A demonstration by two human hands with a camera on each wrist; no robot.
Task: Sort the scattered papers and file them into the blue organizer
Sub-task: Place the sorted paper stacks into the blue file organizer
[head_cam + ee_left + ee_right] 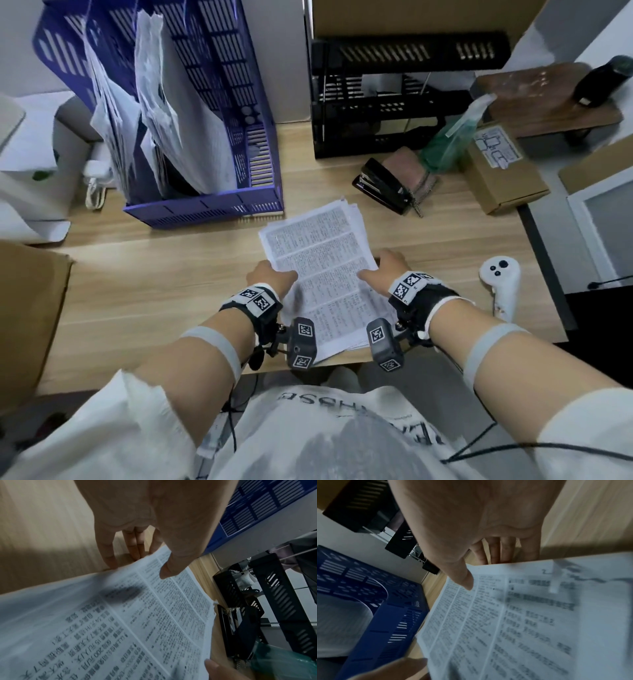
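Note:
A stack of printed papers (322, 267) lies on the wooden desk in front of me, its sheets slightly fanned. My left hand (272, 279) pinches the stack's left edge, thumb on top (169, 569) and fingers beneath. My right hand (385, 269) pinches the right edge the same way, thumb (465, 580) on the print. The papers (137, 622) (513, 622) fill both wrist views. The blue organizer (219, 130) stands at the back left, its slots holding several white sheets; the organizer shows again, blue wall (388, 622) in the right wrist view.
A black mesh rack (387, 99) stands behind the papers. A black stapler (383, 186), a green spray bottle (452, 137) and a cardboard box (500, 171) lie to the right. A white controller (500, 284) rests near the desk's right edge. A brown carton (30, 315) sits at left.

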